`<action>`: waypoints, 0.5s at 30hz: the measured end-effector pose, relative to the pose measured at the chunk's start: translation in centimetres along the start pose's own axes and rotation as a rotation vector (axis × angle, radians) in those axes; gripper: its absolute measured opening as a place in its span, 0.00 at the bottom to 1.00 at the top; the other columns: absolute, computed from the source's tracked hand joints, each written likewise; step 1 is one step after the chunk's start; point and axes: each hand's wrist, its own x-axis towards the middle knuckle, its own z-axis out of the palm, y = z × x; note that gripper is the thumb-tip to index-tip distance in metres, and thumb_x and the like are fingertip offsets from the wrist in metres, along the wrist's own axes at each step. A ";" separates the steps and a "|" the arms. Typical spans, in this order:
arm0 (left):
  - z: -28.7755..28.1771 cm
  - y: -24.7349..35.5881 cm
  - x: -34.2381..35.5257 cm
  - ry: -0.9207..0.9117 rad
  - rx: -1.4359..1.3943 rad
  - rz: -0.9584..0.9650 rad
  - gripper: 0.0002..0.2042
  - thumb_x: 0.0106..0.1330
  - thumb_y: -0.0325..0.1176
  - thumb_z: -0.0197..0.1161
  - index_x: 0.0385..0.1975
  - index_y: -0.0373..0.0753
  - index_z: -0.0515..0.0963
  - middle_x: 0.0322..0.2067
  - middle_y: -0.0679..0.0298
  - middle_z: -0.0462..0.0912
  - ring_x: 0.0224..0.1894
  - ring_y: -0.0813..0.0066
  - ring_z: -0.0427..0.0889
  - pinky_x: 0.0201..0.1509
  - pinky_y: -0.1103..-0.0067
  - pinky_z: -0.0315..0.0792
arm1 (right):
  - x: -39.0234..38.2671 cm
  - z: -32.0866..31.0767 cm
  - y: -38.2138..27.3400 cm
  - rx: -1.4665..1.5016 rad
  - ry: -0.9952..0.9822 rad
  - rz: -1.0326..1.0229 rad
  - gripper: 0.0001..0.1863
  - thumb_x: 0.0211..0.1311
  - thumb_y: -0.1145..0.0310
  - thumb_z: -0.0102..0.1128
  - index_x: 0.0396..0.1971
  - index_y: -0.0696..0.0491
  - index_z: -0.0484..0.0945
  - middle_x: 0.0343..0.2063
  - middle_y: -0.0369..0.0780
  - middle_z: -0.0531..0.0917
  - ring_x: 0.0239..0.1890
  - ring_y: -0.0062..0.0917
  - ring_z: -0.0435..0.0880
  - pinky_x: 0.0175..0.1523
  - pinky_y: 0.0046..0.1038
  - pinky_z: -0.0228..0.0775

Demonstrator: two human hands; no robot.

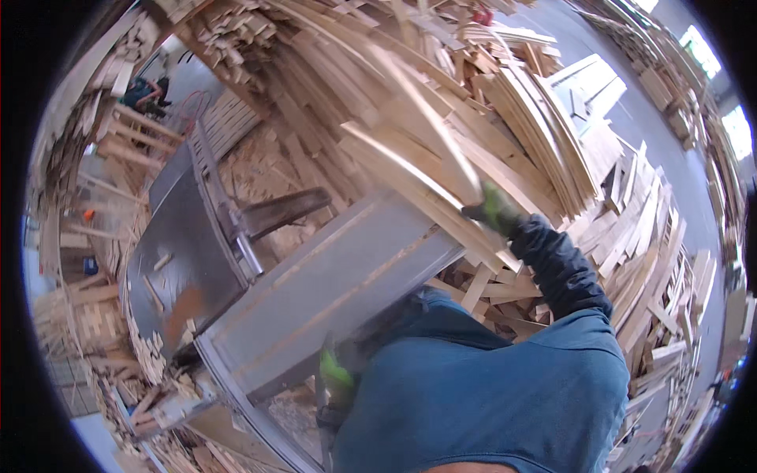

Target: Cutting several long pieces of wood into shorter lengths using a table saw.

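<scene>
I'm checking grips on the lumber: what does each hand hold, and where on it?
The right hand grips a long wooden board at its near end. The left hand is low beside the grey metal machine; its hold cannot be told.

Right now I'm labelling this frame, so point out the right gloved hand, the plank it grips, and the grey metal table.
right gloved hand [493,211], head view, on the green glove.
plank [410,177], head view, mid-length on its pale face.
grey metal table [347,276], head view, bare top surface.

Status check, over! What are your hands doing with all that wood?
Right hand gripping a long wooden plank, blurred. Left hand low beside the grey metal machine table. Loose wood offcuts heaped alongside.
</scene>
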 end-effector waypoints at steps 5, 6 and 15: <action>7.1 8.6 3.1 -0.218 -0.033 -0.335 0.34 0.80 0.38 0.76 0.81 0.31 0.73 0.69 0.43 0.84 0.69 0.55 0.87 0.71 0.64 0.84 | 0.7 -22.3 19.6 -0.321 0.401 0.089 0.47 0.57 0.56 0.90 0.72 0.63 0.76 0.55 0.61 0.91 0.58 0.55 0.92 0.64 0.49 0.82; 7.9 12.2 3.9 -0.287 -0.080 -0.465 0.35 0.79 0.38 0.76 0.81 0.32 0.73 0.69 0.42 0.84 0.68 0.53 0.88 0.70 0.64 0.84 | 1.3 -26.3 22.5 -0.405 0.450 0.110 0.48 0.56 0.56 0.91 0.73 0.62 0.76 0.55 0.61 0.91 0.58 0.56 0.92 0.65 0.49 0.82; 24.3 13.5 9.3 -0.157 -0.063 -0.310 0.35 0.78 0.36 0.74 0.82 0.31 0.72 0.73 0.40 0.83 0.73 0.50 0.85 0.75 0.61 0.81 | 12.9 -54.5 39.0 -0.667 0.335 0.313 0.52 0.67 0.28 0.79 0.69 0.63 0.83 0.55 0.58 0.94 0.60 0.51 0.94 0.66 0.46 0.81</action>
